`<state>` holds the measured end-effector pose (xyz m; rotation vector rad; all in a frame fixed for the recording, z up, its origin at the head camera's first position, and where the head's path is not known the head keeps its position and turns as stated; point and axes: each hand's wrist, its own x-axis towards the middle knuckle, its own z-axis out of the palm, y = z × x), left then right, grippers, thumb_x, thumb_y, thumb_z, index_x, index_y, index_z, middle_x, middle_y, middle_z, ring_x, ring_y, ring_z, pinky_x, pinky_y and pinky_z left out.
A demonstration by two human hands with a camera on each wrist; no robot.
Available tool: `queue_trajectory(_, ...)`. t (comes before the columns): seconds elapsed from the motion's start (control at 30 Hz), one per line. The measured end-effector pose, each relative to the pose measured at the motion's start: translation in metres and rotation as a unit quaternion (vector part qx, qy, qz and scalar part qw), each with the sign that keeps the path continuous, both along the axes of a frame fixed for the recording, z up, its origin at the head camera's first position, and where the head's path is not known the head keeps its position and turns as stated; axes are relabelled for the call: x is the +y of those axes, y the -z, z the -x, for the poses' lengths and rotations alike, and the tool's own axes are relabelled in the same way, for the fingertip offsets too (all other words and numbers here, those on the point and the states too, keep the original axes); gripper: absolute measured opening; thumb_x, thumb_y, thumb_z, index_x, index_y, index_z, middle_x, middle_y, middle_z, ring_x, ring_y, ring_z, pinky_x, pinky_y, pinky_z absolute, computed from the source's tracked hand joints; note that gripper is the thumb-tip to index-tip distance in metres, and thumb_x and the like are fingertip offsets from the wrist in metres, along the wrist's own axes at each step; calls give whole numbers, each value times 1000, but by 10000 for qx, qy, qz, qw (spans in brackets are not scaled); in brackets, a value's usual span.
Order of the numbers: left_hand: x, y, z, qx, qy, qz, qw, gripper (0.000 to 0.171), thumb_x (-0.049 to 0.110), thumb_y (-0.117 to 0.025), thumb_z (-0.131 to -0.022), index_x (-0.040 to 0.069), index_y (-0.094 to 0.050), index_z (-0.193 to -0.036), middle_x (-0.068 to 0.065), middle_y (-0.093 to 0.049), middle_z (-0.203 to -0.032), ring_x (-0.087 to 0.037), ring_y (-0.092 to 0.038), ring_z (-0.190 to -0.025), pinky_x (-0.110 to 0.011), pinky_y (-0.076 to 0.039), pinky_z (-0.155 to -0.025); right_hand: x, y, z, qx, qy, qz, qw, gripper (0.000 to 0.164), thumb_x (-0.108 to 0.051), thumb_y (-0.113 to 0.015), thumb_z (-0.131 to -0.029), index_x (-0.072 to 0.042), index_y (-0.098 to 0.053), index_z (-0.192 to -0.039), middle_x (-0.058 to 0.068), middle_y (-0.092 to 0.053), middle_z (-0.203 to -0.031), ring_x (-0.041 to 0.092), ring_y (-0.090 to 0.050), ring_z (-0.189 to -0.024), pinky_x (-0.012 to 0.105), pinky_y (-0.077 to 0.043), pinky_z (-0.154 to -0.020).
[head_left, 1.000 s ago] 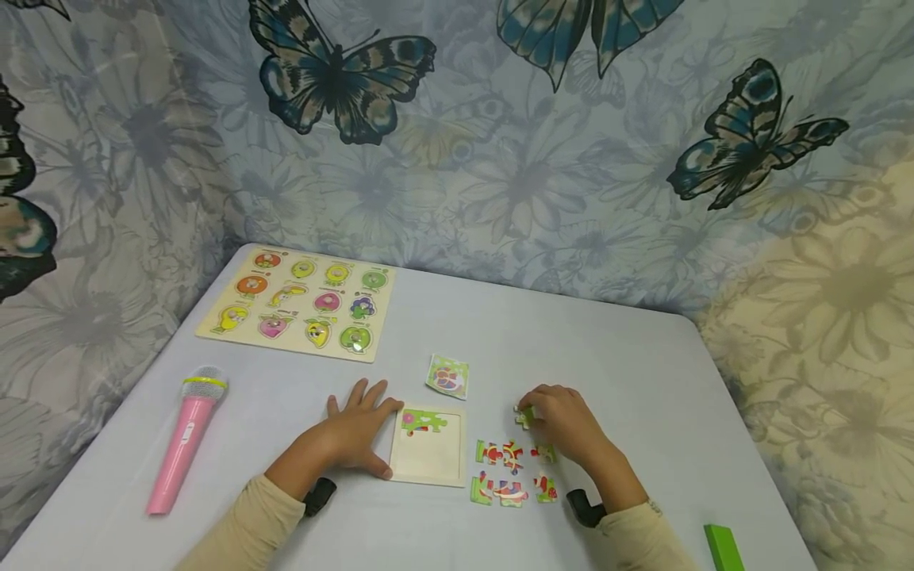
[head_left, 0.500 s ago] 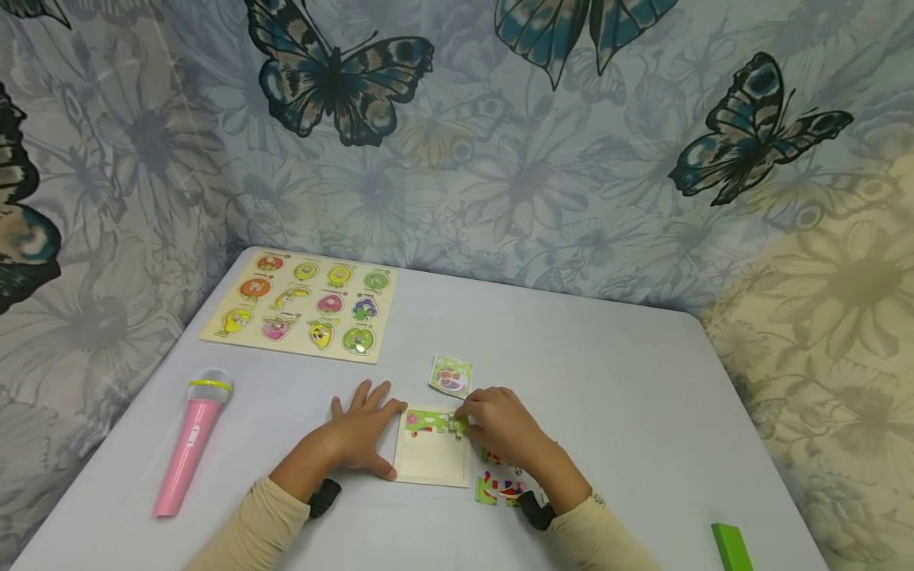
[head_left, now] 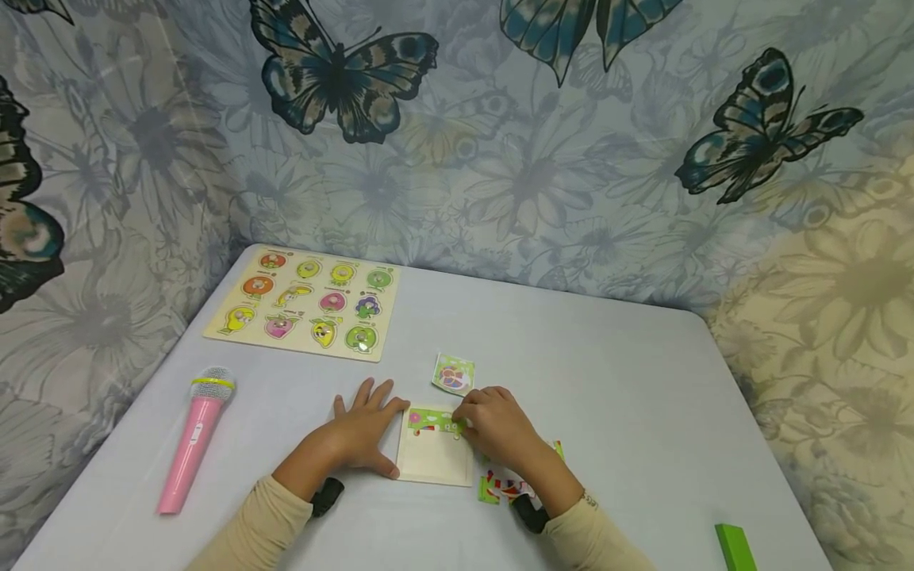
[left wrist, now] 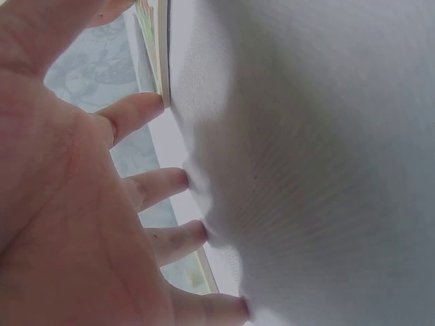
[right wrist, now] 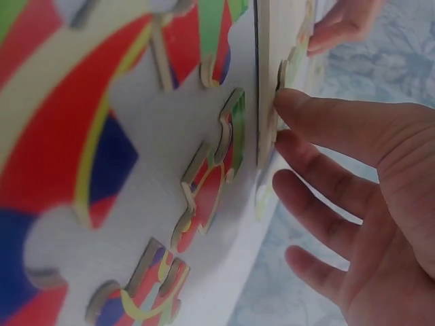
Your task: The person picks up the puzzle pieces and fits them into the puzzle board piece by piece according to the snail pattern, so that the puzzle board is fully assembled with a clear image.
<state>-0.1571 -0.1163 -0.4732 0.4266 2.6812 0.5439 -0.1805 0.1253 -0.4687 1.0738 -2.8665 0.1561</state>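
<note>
A small wooden puzzle tray [head_left: 434, 466] lies in front of me, with joined green pieces [head_left: 423, 418] along its top row. My left hand [head_left: 357, 432] is spread flat beside it; thumb and index finger touch its left edge, and the other fingertips press the tablecloth in the left wrist view. At the tray's upper right, my right hand [head_left: 500, 428] pinches a green puzzle piece [head_left: 455, 426], partly hidden by the fingers. In the right wrist view the thumb [right wrist: 306, 112] is on the piece's edge. Loose red and green pieces [head_left: 489, 487] lie right of the tray, partly under the right forearm.
A picture card [head_left: 453, 373] lies just beyond the tray. Farther back left is a fruit puzzle board [head_left: 302, 337]. A pink toy microphone [head_left: 189, 448] lies at the left, a green block [head_left: 735, 547] near the front right. Patterned fabric walls rise behind the table.
My right hand has carried the green piece left from the loose pieces to the tray's upper right, where it now lines up with the top row. The left hand has stayed in place.
</note>
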Motion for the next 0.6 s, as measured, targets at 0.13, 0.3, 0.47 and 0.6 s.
queue_trajectory(0.13,0,0,0,-17,-2,-25,10000,97,42,-91,-59,19,-45,-141,-18,-19,-159,-46,-6,-146,-80,-10,-101,1,0,-1,-77,9,-12,10000,18,-17,-79,-80,-20,-76,-97,-5,-68,-99,18,-62,-98,42,-45,-96)
queue_trajectory(0.3,0,-2,-2,-66,-31,-46,10000,97,41,-91,-59,18,-45,-141,-18,-19,-159,-46,-5,-146,-80,-9,-101,9,-7,-3,-521,-162,137,9984,21,-14,-76,-83,-17,-75,-103,-3,-69,-103,19,-62,-101,44,-45,-97)
queue_trajectory(0.47,-1,-6,-3,-72,-4,-82,9999,97,40,-92,-59,17,-45,-141,-19,-19,-159,-47,-6,-146,-81,-9,-100,24,-15,-9,-783,32,250,9966,23,-12,-76,-83,-16,-74,-106,-3,-71,-107,19,-63,-107,47,-44,-99)
queue_trajectory(0.6,-1,-7,-2,-60,17,-67,10000,97,40,-91,-60,17,-45,-141,-19,-19,-159,-47,-5,-146,-81,-9,-100,36,-19,-17,-847,406,108,9955,26,-15,-79,-80,-15,-74,-105,-1,-70,-108,22,-62,-107,48,-42,-101)
